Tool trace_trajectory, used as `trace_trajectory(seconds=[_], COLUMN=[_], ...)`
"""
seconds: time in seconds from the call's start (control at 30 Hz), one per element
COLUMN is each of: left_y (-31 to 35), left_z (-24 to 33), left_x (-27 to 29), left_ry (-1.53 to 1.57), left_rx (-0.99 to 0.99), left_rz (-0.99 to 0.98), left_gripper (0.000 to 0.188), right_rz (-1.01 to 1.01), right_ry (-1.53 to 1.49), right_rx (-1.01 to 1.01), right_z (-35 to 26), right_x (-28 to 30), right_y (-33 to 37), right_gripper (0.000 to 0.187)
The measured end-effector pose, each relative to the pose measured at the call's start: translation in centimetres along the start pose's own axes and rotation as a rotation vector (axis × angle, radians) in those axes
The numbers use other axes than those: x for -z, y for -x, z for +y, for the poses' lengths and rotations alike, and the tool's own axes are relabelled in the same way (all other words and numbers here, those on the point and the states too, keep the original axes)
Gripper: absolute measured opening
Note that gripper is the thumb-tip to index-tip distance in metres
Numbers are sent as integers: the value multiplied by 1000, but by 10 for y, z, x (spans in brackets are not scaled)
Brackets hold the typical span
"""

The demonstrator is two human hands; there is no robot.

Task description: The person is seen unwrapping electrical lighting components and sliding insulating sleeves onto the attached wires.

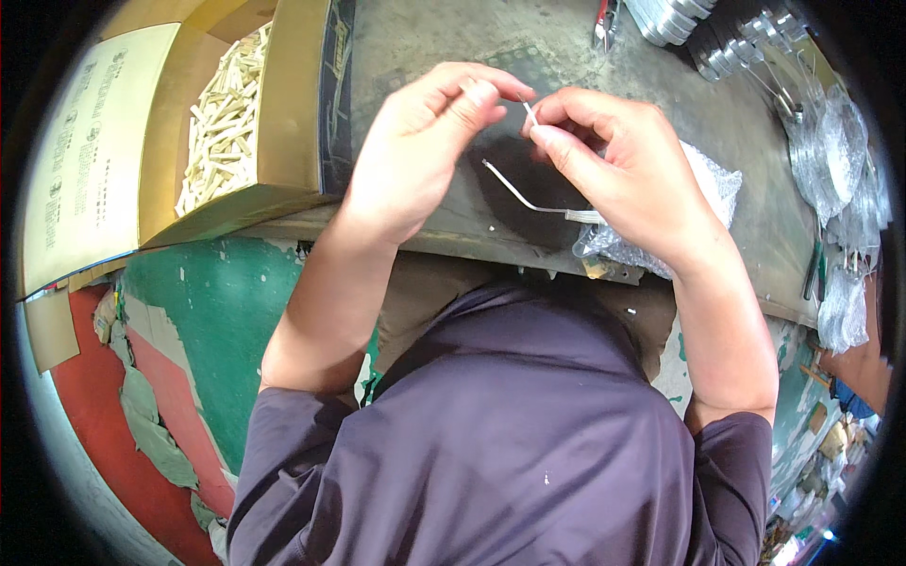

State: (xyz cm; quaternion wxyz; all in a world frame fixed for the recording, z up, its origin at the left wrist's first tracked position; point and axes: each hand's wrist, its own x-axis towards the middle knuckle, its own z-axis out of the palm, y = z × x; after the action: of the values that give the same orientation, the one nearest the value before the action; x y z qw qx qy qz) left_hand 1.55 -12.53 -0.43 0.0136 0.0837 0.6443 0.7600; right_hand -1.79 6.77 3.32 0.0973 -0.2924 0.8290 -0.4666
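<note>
My right hand pinches a thin white wire between thumb and forefinger, its end pointing up and to the left. Close beside that end is my left hand, its fingers curled and the forefinger's tip at or almost at the wire. Whether something small lies between the left thumb and fingers cannot be made out. Below both hands, a second white wire with a bent end reaches left over the worktable. It comes from a bubble-wrap bundle, partly hidden behind my right hand and wrist.
An open cardboard box at the left holds many short whitish tubes. Red-handled cutters lie at the far edge. Ring-shaped metal parts and clear plastic-wrapped parts crowd the right. The table's front edge runs close to my body.
</note>
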Motion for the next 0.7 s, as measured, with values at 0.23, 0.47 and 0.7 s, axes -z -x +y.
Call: trace_trajectory(seconds=[0.23, 0.47, 0.7], left_y=[6, 6, 1], left_z=[14, 9, 10], left_x=[-14, -18, -14], left_ry=[-230, -74, 207], left_rx=[-81, -116, -125], left_rz=[69, 134, 181], left_gripper=[14, 11, 23], right_rz=[-28, 27, 60], right_ry=[-16, 45, -14], right_rx=[81, 55, 63], right_z=[4, 1, 2], right_x=[1, -2, -3], right_y=[2, 0, 0], right_gripper=[20, 17, 19])
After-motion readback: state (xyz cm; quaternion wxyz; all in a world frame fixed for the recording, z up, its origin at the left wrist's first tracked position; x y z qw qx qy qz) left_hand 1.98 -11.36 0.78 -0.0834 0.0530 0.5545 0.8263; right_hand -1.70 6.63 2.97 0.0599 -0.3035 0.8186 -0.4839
